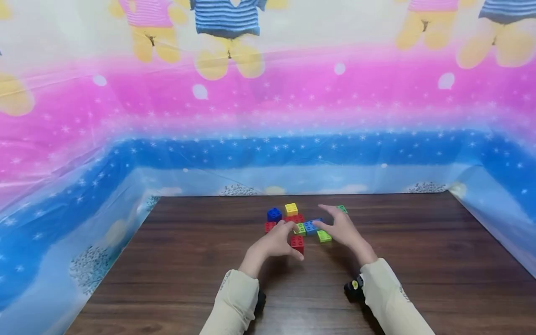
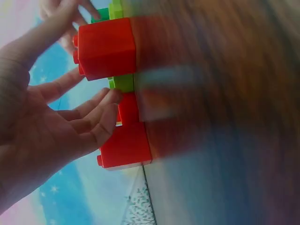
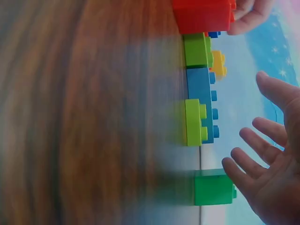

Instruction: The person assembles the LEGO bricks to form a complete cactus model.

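Note:
Toy building bricks lie in a loose cluster on the table. My left hand (image 1: 272, 241) hovers over its left side, fingers loosely bent and thumb apart, beside the near red brick (image 1: 297, 244); nothing is gripped. In the left wrist view its fingertips are close to another red brick (image 2: 126, 146); whether they touch cannot be told. To the right, my right hand (image 1: 342, 228) is spread with nothing in it, near the long blue brick (image 1: 311, 227) and the flat lime brick (image 1: 324, 236). A green brick (image 3: 213, 190) stands near its fingers in the right wrist view.
A yellow brick (image 1: 291, 209) and a dark blue brick (image 1: 274, 214) stand at the cluster's back. Between the hands is a lime brick (image 1: 299, 229), with a red brick (image 1: 295, 217) behind it. The brown wooden table (image 1: 188, 260) ends at a printed cloth backdrop (image 1: 268, 153).

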